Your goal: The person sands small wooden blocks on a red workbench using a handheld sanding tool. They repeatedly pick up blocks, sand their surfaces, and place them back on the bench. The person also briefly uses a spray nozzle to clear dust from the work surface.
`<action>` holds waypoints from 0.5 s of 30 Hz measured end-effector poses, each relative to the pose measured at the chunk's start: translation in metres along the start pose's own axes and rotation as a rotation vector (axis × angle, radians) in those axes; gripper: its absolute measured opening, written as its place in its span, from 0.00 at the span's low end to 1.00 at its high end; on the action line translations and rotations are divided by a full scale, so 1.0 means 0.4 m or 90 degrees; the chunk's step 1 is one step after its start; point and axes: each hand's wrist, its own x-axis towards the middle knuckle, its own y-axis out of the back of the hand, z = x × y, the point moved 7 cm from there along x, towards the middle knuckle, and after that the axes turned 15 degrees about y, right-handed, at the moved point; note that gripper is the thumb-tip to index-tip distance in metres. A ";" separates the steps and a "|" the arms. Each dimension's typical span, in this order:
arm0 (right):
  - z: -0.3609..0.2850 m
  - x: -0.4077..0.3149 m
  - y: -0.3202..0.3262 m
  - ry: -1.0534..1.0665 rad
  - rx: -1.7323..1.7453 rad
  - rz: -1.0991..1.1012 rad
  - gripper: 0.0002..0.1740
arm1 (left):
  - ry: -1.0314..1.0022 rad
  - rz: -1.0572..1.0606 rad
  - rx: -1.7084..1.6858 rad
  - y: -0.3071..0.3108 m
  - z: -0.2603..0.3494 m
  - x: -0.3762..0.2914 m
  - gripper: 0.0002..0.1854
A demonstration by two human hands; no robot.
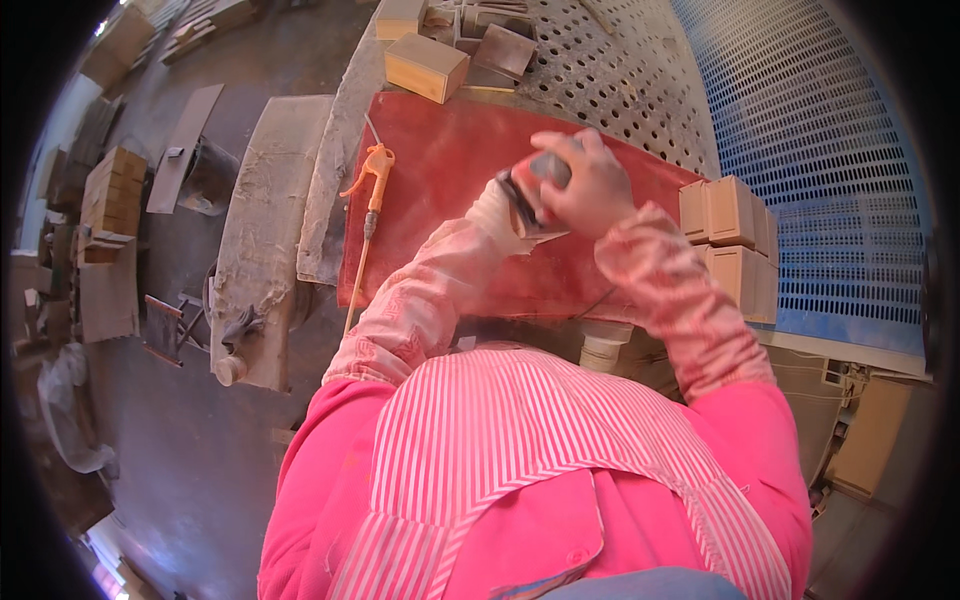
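Observation:
My right hand (589,180) is closed around the top of a handheld power sander (550,171), its red and grey body blurred. The sander sits against a small box-like piece (534,217), mostly hidden beneath it. My left hand (499,214), in a pale glove, supports that piece from the left side; its fingers are largely hidden. Both hands are above a red mat (450,165) on the workbench. An orange air blow gun (377,169) with a hose lies on the mat's left part.
Wooden boxes (426,66) and loose panels (505,52) lie beyond the mat on a perforated bench top (600,75). Stacked box pieces (731,210) stand at the right, beside a blue slotted grille (810,150). A dusty padded bench (262,225) stands left.

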 end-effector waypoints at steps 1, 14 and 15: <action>0.027 0.028 -0.001 -0.044 -0.003 -0.002 0.33 | 0.086 -0.051 -0.040 -0.017 -0.032 0.000 0.25; -0.037 0.160 -0.102 0.005 -0.013 -0.064 0.29 | 0.179 -0.070 -0.300 -0.016 -0.044 0.024 0.25; -0.015 0.188 -0.108 0.023 -0.035 -0.016 0.30 | 0.173 -0.076 -0.364 -0.018 -0.045 0.026 0.26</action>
